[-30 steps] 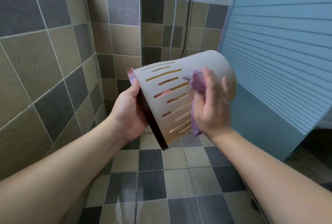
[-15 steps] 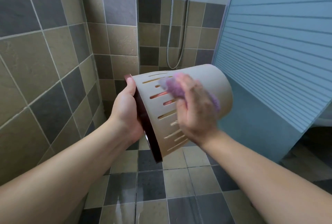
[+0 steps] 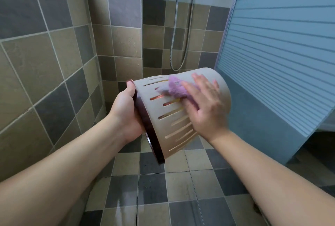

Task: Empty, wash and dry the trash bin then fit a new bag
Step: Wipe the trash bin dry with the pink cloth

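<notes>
Beige bin wiped down in tiled shower corner

Beige plastic, slotted along its side, makes up the trash bin point(image 3: 174, 115), held on its side in mid-air above the tiled floor point(image 3: 163, 198), its dark rim point(image 3: 150, 135) turned toward the person and its closed base pointing away. The left hand point(image 3: 125, 115) grips that rim, thumb curled over the top edge. The right hand point(image 3: 206, 106) lies flat on the bin's upper wall, fingers spread and straight, pressing a purple cloth point(image 3: 176, 89) against the slots; the hand is blurred. Behind the bin a metal shower hose point(image 3: 178, 48) hangs in a loop against the brown and grey wall tiles point(image 3: 125, 44). To the right of the bin stands a frosted, striped glass panel point(image 3: 282, 48), close beside the bin's base. Left of the bin, another tiled wall point(image 3: 45, 62) closes the corner. Wet patches shine on the floor below the bin
</notes>
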